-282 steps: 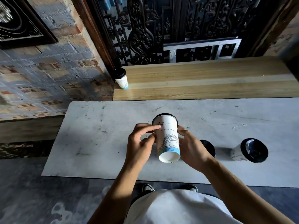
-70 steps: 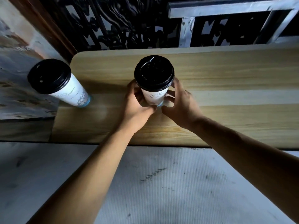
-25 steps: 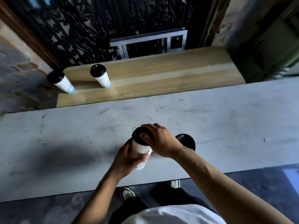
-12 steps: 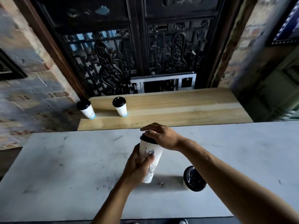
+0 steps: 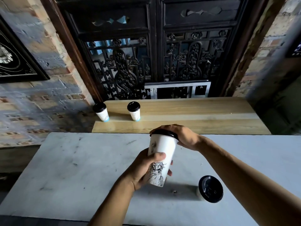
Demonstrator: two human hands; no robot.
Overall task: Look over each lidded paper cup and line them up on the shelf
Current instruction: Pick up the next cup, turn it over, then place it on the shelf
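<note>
I hold a tall white paper cup point(image 5: 164, 149) with a black lid and a Statue of Liberty drawing, raised above the grey table point(image 5: 78, 168). My left hand point(image 5: 143, 170) grips its lower body. My right hand point(image 5: 180, 136) curls over the black lid from the top. Another lidded cup point(image 5: 209, 189) stands on the table to the right. Two lidded cups stand upright on the wooden shelf point(image 5: 195, 115): one at its left end point(image 5: 101, 111), the other point(image 5: 134, 110) a little to its right.
Behind the shelf rises a dark ornate carved screen point(image 5: 146, 66) with a metal frame point(image 5: 177, 89) leaning at its foot. Brick walls flank both sides, and a dark framed picture point(image 5: 14, 61) hangs on the left wall.
The cup in my hands has risen higher off the table and tilted slightly. The camera view has lifted. The cups on the shelf and the one on the table have not moved.
</note>
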